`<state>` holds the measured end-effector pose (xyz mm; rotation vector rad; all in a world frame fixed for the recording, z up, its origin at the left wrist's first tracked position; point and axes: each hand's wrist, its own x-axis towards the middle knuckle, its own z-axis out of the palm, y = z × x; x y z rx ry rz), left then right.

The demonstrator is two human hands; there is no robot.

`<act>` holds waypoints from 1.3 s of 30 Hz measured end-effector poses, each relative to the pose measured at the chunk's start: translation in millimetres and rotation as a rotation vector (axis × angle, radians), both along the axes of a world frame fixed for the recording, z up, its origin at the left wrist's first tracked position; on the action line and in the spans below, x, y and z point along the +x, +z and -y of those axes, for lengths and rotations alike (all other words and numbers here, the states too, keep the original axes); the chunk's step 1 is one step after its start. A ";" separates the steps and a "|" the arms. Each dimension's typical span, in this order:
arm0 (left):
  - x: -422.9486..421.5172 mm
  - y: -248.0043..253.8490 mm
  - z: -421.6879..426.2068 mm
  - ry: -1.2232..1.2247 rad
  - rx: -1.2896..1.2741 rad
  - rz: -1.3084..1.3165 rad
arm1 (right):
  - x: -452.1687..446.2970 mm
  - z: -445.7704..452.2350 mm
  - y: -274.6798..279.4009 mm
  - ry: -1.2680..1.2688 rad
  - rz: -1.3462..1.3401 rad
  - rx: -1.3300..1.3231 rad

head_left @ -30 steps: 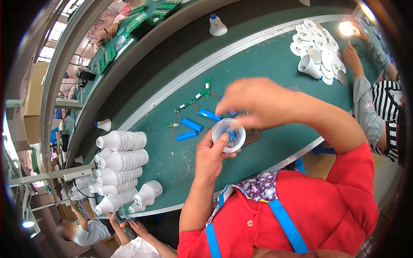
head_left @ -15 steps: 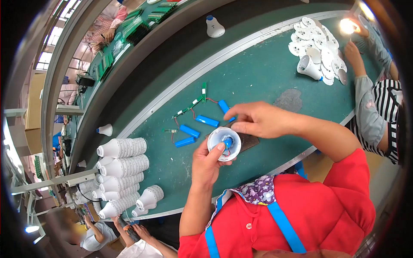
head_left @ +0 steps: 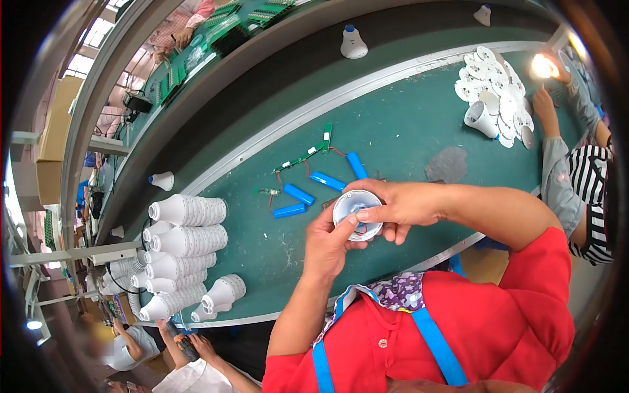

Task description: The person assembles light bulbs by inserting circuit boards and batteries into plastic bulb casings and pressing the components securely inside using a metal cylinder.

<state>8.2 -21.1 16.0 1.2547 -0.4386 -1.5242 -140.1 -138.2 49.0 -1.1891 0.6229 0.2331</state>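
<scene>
we look through one head-worn camera, set above the wearer's red-shirted torso (head_left: 485,308) and facing forward and steeply down. the torso looms close at five o'clock, while the bare left hand (head_left: 327,245) and bare right hand (head_left: 403,206) sit near the centre, at close working range. our very wide view bends the long green worktop (head_left: 406,134) into an arc inside dark, curved edges. it takes in stacked white conical housings (head_left: 187,242) at eight o'clock, flat white round discs (head_left: 491,78) at two, and a more distant bench of green circuit boards (head_left: 229,36) at eleven.
</scene>
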 end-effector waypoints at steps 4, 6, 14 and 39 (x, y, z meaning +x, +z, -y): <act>-2.2 2.1 0.7 0.012 -0.005 0.037 | 1.0 -4.0 -1.5 -0.061 0.032 0.088; -1.2 0.4 1.4 0.005 0.006 0.034 | 2.4 -3.2 -2.4 -0.081 0.009 0.115; 1.0 0.6 1.8 -0.018 0.025 -0.033 | 3.2 -7.8 2.6 -0.126 -0.047 0.129; -11.8 -30.1 -23.0 -0.011 -0.347 1.100 | -94.0 -22.8 -82.6 -0.434 0.013 -1.356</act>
